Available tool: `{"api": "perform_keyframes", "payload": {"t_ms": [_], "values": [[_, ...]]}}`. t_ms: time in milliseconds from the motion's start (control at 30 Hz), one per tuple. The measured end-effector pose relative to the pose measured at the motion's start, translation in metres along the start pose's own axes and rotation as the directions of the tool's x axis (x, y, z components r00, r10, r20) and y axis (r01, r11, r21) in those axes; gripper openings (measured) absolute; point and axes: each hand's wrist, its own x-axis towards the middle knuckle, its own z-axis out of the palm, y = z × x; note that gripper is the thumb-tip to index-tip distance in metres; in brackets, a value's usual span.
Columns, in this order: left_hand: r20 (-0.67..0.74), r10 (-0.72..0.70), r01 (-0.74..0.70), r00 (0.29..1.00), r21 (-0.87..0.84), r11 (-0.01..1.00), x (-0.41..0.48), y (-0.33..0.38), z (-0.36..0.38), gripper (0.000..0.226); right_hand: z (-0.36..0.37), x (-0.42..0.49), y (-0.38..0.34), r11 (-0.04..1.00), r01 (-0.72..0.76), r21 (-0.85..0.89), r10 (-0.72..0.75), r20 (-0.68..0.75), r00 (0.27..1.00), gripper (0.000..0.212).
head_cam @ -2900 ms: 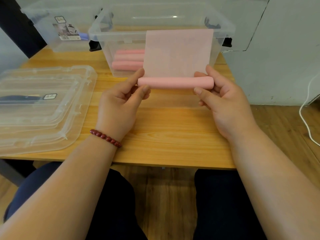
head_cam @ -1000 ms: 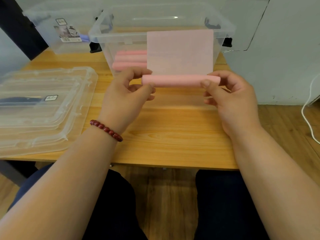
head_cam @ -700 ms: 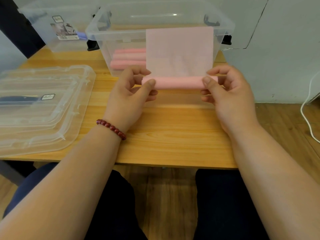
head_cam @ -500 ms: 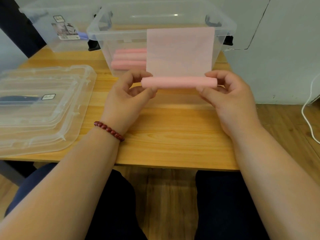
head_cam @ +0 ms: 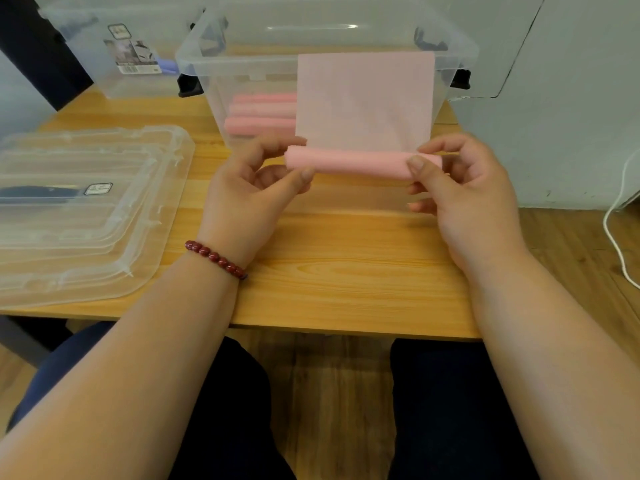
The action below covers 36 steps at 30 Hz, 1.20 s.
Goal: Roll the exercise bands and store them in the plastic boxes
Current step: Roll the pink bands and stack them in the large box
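Pink band part rolled, tail left to wind

At frame centre the left hand (head_cam: pixel 249 192) and right hand (head_cam: pixel 464 199) each pinch an end of the band (head_cam: pixel 356 162) over the table (head_cam: pixel 346 271), its flat tail (head_cam: pixel 363 102) standing unrolled. Behind it, the clear box (head_cam: pixel 214 64) holds at least three finished rolls (head_cam: pixel 259 112). I cannot tell what the second box (head_cam: pixel 86 29), upper left, contains.

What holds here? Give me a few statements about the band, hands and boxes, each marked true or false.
1. The left hand and right hand both pinch the pink band at its rolled ends. True.
2. The band is fully rolled. False: a flat stretch stands above the roll.
3. The nearer box holds rolled bands. True.
4. The lids sit on the boxes. False: they lie stacked on the table, left.
5. The bracelet is on the right wrist. False: left wrist.
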Motion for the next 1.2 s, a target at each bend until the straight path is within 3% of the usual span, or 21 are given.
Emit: {"api": "perform_keyframes", "payload": {"t_ms": [133, 300, 467, 567, 667, 967, 1100, 1200], "values": [[-0.013, 0.023, -0.023, 1.0, -0.012, 1.0, -0.0019, 0.0013, 0.0003, 0.028, -0.0012, -0.0012, 0.001, 0.999, -0.012, 0.04, 0.011, 0.025, 1.0, 0.011], [-0.036, -0.007, 0.006, 0.999, -0.034, 0.999, -0.0016, 0.0012, -0.0002, 0.02, 0.0, -0.0029, -0.0009, 0.996, -0.017, 0.087, 0.011, 0.073, 0.997, 0.028], [-0.052, -0.019, 0.016, 0.998, -0.057, 0.998, -0.0025, 0.0001, -0.0003, 0.025, -0.0015, -0.0032, -0.0012, 1.0, 0.017, 0.003, -0.017, 0.036, 0.999, 0.022], [-0.04, -0.026, 0.025, 0.999, -0.03, 0.999, -0.0026, -0.0016, -0.0013, 0.038, -0.0006, -0.0032, -0.0011, 0.999, 0.013, 0.036, -0.015, 0.037, 0.999, 0.024], [-0.047, -0.025, 0.024, 0.999, -0.037, 0.999, -0.0027, -0.001, -0.0006, 0.036, 0.0004, -0.0028, -0.0013, 0.998, -0.007, 0.066, 0.004, 0.049, 0.999, 0.027], [-0.031, -0.019, 0.016, 0.999, -0.089, 0.996, -0.0047, 0.0026, 0.0012, 0.033, 0.0002, -0.0029, 0.0003, 0.999, 0.027, -0.038, -0.023, 0.098, 0.995, 0.026], [0.0, 0.023, -0.023, 1.0, -0.067, 0.997, -0.0045, 0.0005, 0.0007, 0.043, -0.0013, -0.0023, 0.001, 0.999, 0.025, -0.036, -0.022, 0.081, 0.996, 0.019], [0.027, 0.034, -0.034, 0.999, -0.008, 0.999, -0.0039, -0.0012, -0.0022, 0.036, -0.0014, -0.0023, 0.0019, 0.999, 0.017, -0.045, -0.014, 0.066, 0.998, 0.011]]}}
